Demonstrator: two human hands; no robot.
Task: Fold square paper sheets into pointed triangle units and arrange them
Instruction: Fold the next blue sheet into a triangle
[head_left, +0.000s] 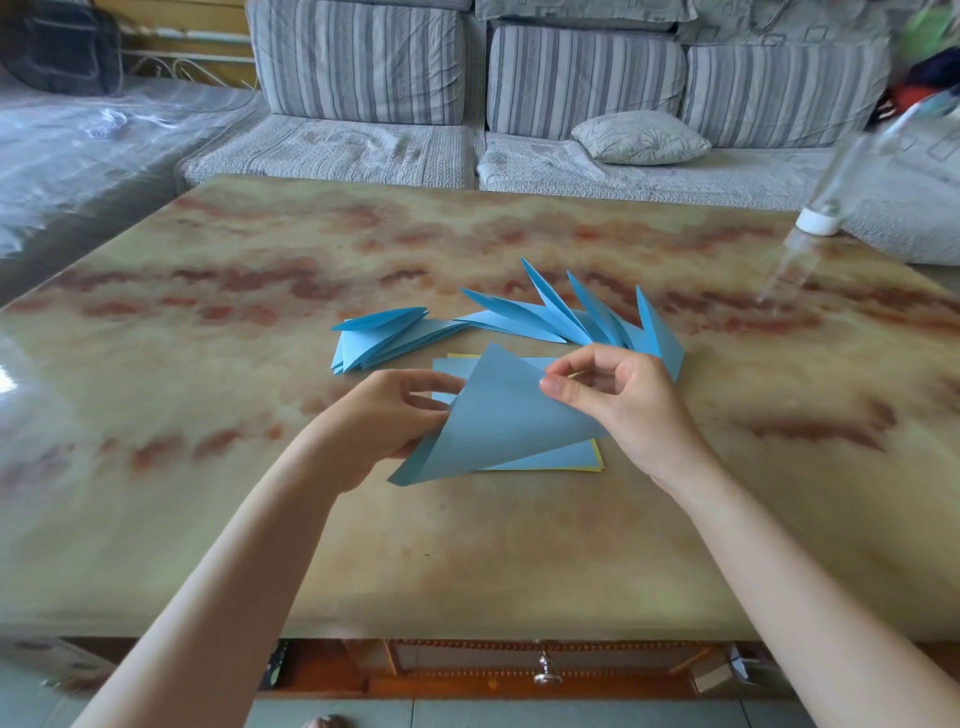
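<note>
I hold a blue paper sheet (493, 421) lifted above the table, curved over into a loose triangle shape. My left hand (384, 426) grips its left edge with curled fingers. My right hand (618, 405) pinches its upper right edge between thumb and forefinger. Under the sheet lies a flat stack of blue sheets (550, 457) with a yellow sheet at the bottom. Behind it, several folded blue pointed units (587, 317) lie fanned out to the right. A pile of folded blue units (379, 338) lies at the left.
The marbled table (260, 519) has a drawer with a metal knob (545, 673) below its front edge. A clear bottle with a white cap (818, 223) stands at the far right. A striped sofa (467, 130) with a cushion lies beyond the table.
</note>
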